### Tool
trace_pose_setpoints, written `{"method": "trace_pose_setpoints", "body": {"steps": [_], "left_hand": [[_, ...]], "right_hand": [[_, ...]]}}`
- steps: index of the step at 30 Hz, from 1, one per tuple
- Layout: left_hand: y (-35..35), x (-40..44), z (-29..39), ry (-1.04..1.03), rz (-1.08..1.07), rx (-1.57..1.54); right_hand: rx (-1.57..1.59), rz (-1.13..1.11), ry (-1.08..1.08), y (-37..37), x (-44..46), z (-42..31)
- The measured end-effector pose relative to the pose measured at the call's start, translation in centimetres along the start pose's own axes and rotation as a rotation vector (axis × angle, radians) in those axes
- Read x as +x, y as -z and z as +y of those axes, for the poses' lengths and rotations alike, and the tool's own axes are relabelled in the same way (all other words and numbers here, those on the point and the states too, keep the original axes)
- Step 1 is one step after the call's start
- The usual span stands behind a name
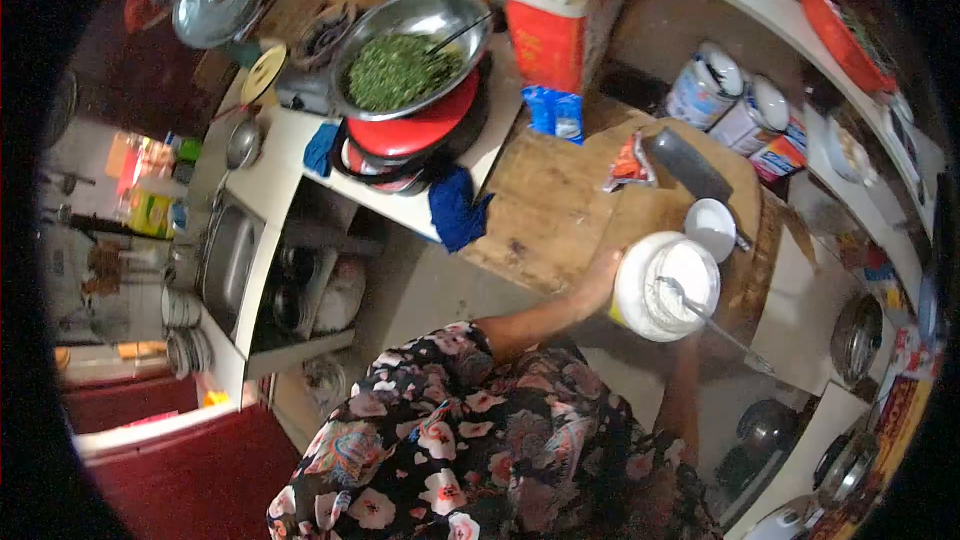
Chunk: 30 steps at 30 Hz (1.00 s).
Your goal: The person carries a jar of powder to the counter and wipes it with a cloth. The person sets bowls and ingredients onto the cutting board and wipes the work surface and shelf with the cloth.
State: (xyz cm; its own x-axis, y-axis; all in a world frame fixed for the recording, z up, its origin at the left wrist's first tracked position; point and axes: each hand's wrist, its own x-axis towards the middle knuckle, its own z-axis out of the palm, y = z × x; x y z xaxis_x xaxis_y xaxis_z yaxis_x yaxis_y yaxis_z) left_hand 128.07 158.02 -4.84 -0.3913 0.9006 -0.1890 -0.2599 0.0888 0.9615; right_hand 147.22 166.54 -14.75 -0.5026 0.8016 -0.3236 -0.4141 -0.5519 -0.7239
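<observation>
A round white tub (pixel 630 290) with white powder in it is held up over the wooden board's near edge. My left hand (pixel 603 278) is closed around the tub's left side. My right hand (pixel 686 348) reaches up to the tub's near side; its fingers are hidden behind the tub and the forearm is blurred. A metal spoon or fork (pixel 715 325) leans in the tub, its handle sticking out to the right. Just beyond the tub stands a small white cup or bowl (pixel 711 228).
On the wooden board (pixel 545 205) lie a dark grey slab-like object (pixel 690 168), an orange packet (pixel 630 162) and a blue packet (pixel 553 113). A steel bowl of chopped greens (pixel 470 40) sits on a red round stand (pixel 415 130). Tins (pixel 705 90) stand at the back right.
</observation>
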Motion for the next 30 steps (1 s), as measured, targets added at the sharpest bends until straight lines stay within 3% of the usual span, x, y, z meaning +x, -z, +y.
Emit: {"method": "trace_pose_setpoints", "body": {"steps": [5, 8, 9, 10, 11, 12, 14, 15, 17, 18, 19, 21, 22, 23, 24, 25, 27, 29, 30], "left_hand": [[2.5, 0.2, -1.4, 0.062, -0.15, 0.1], [6.1, -0.9, -0.2, -0.08, -0.071, 0.422], [8.6, -0.6, -1.4, -0.065, 0.044, 0.683], [11.2, -0.6, -2.7, -0.146, 0.217, 0.863], [15.2, -0.2, -3.9, -0.452, 0.327, 1.064], [18.8, -0.2, -4.6, -0.409, 0.357, 1.056], [22.7, -2.4, -2.4, -0.401, 0.443, 1.366], [24.8, -3.1, -3.4, -0.419, 0.463, 1.492], [28.7, -3.6, -5.7, -0.197, 0.259, 1.522], [28.7, -4.0, -4.2, -0.023, 0.245, 1.398], [28.8, -4.3, -3.5, -0.032, 0.223, 1.391], [28.3, -4.8, -2.7, -0.118, 0.285, 1.138], [27.2, -5.3, -1.6, -0.092, 0.314, 0.987], [26.5, -5.4, -1.2, 0.051, 0.277, 0.866], [25.5, -5.9, -0.8, 0.087, 0.228, 0.466], [24.6, -6.7, -0.4, 0.131, 0.179, 0.071], [23.5, -8.7, 2.4, 0.143, 0.093, 0.009], [23.4, -10.4, 4.4, 0.153, 0.042, -0.055], [23.9, -11.1, 5.2, 0.168, 0.025, -0.058]], "right_hand": [[-0.117, 0.085, 0.0, 0.2, -0.2, -1.4], [-0.229, 0.16, 0.025, 0.3, -1.9, -2.1], [-0.29, 0.201, 0.033, 0.2, -2.8, -2.3], [-0.366, 0.249, 0.042, -0.1, -3.8, -2.5], [-0.475, 0.305, 0.04, -0.5, -5.0, -2.7], [-0.648, 0.365, 0.006, -1.3, -6.5, -2.7], [-1.01, 0.464, -0.178, -4.3, -10.9, -2.7], [-1.015, 0.49, -0.166, -4.9, -12.3, -1.4], [-0.78, 0.391, -0.268, -5.5, -14.8, 1.6], [-0.87, 0.348, -0.318, -7.1, -15.0, 2.7], [-0.955, 0.304, -0.374, -9.1, -14.4, 4.0], [-1.109, 0.019, -0.219, -14.3, -13.4, 5.3], [-1.141, -0.039, -0.074, -16.4, -12.4, 7.0], [-1.064, -0.116, -0.15, -19.8, -11.0, 7.4], [-0.826, -0.026, -0.314, -23.8, -10.7, 8.3], [-0.71, -0.173, -0.179, -23.7, -9.8, 10.8], [-0.723, -0.312, -0.007, -27.5, -8.2, 13.0], [-0.87, -0.229, 0.011, -27.3, -6.0, 14.8], [-0.776, -0.176, 0.043, -28.3, -6.4, 14.3]]}}
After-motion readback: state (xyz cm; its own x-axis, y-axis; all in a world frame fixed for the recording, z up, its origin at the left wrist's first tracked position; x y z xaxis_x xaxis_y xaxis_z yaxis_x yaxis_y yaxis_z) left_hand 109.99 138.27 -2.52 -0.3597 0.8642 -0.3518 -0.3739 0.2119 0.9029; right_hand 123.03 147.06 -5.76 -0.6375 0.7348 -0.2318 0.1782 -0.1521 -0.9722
